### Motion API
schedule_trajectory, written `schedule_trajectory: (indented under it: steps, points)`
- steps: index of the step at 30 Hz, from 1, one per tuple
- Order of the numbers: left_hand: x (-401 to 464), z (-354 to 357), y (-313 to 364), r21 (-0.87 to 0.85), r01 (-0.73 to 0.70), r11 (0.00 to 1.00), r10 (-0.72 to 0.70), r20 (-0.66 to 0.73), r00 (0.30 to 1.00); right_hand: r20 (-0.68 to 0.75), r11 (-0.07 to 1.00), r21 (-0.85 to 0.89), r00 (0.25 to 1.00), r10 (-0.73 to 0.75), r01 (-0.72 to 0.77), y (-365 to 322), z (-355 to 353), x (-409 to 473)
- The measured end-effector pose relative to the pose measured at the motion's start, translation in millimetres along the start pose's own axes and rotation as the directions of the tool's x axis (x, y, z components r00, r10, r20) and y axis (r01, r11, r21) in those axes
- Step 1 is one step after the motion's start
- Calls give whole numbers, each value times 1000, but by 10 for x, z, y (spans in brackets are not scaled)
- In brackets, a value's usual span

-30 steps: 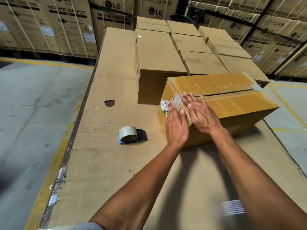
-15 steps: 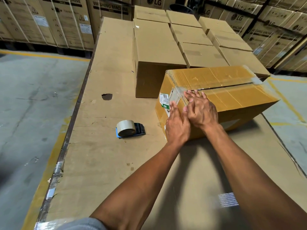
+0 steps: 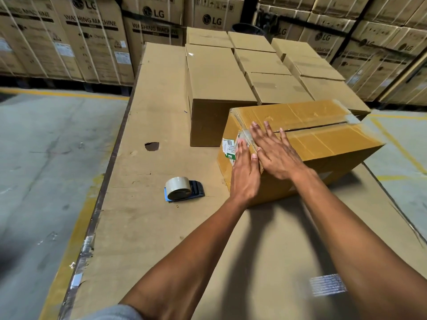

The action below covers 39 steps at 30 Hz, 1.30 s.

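Pressing left hand [image 3: 243, 174], right hand [image 3: 275, 153] flat on taped box [image 3: 323, 137].

Your view comes from the camera worn on your head. It sits near the taped box [image 3: 323, 144] and above it, facing forward and down onto its top and near end. The wide lens also takes in the tape dispenser [image 3: 182, 189] left of the box, plain cartons [image 3: 265, 65] behind it, and floor [image 3: 46, 158] on both sides.

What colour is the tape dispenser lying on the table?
The tape dispenser is blue and black, seen in the head view.
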State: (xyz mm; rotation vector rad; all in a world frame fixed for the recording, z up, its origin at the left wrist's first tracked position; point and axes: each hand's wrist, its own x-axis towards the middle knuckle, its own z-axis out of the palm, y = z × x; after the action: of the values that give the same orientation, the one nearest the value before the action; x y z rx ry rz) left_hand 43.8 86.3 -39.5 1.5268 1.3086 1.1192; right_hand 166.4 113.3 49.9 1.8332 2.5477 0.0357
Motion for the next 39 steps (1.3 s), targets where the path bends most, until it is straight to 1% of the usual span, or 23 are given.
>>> schedule_trajectory:
  steps: [2,5,8,10,13,15,16,17,18,20,21,24,27,30,36,39]
  points:
    - [7,22,-64,-3,-15,1000,15,19,1000,19,999,54,1000,7,-8,-8,13,6]
    - [12,91,-111,-9,14,1000,-13,15,1000,-22,996,59,997,70,-68,-58,64,22]
    - [13,112,-74,-19,103,994,-103,15,995,-52,988,44,987,151,-149,-88,90,33]
    - [1,82,-48,-13,135,991,-135,14,991,-59,984,31,982,179,-177,-102,94,36]
    - [-22,22,-33,10,226,974,-226,51,973,-43,981,23,980,195,-194,-116,100,39]
    - [-32,-21,-28,16,322,947,-322,103,941,-27,979,35,979,204,-203,-114,83,26]
    - [-19,-28,-36,11,349,937,-348,117,930,-11,983,32,983,184,-183,-95,62,28]
    - [-10,-34,-51,1,333,943,-331,112,937,10,990,18,990,140,-140,-74,32,33]
    - [-1,-46,-64,-9,271,963,-269,91,959,29,997,-5,996,80,-80,-52,-4,40]
    - [54,-100,-87,-28,77,997,-76,56,996,51,999,-41,998,-34,36,-8,-66,78]
    - [99,-139,-109,-39,-1,999,3,68,998,64,997,-39,996,-69,71,11,-88,100]
    - [217,-235,-201,10,-121,993,119,132,984,82,995,50,993,-85,81,9,-90,127]
    - [283,-257,-298,60,-196,979,184,159,970,40,994,103,999,-34,30,-42,-42,116]
    - [293,-198,-319,87,-168,982,156,129,979,7,994,110,1000,16,-17,-49,-1,140]
    - [204,-113,-303,66,-29,997,22,96,995,-15,992,101,996,83,-81,-67,30,128]
    - [176,-115,-287,42,62,997,-67,118,991,-9,989,77,991,130,-129,-104,41,109]
